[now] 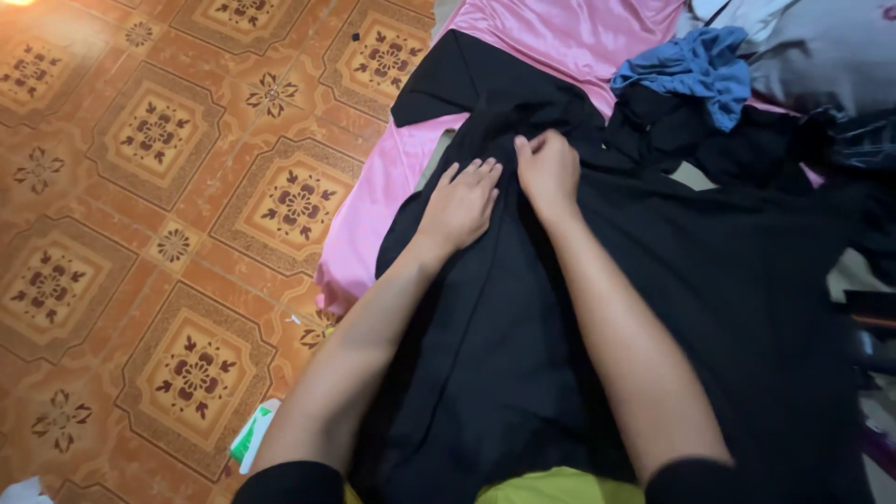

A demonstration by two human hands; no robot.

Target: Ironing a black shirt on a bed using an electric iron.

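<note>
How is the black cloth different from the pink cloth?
The black cloth lies on top; the pink cloth lies beneath it. Both hands, left hand and right hand, rest on the black one; neither touches the pink. The pink looks shiny, the black dull. Both are spread flat.

I am over a floor of orange ceramic tiles [140, 233] with brown flower medallions. A shiny pink satin cloth [569, 33] lies straight on them, with a large black fabric garment [747, 280] spread over it. A small green-and-white packet [252, 434] (half hidden by my arm) lies on the tiles.
</note>
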